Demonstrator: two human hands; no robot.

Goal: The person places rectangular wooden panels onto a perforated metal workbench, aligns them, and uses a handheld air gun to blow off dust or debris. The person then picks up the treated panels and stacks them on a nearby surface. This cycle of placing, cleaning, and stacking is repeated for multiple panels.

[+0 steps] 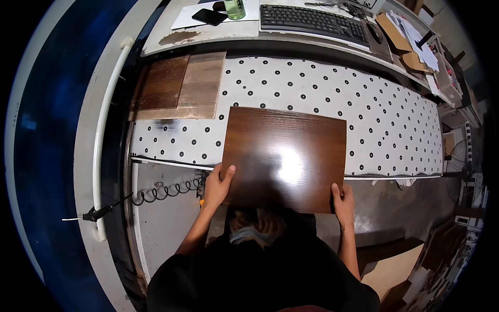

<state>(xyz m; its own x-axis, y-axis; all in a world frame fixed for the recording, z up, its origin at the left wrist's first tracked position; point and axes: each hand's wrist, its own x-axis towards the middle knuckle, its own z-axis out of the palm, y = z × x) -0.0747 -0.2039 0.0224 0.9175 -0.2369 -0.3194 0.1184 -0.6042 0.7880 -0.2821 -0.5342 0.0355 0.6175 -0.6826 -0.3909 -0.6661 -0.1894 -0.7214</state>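
Note:
A glossy dark brown wood-grain panel is held up between my two hands, its far part over the white dotted table. My left hand grips the panel's left edge near the lower corner, thumb on top and fingers underneath. At the right edge, my right hand grips near the other lower corner in the same way. A bright light reflects off the panel's middle. The fingers under the panel are mostly hidden.
Brown boards lie at the table's far left. Behind stand a keyboard, mouse, phone and green bottle. An air blow gun on a coiled black hose hangs left. More panels stand at lower right.

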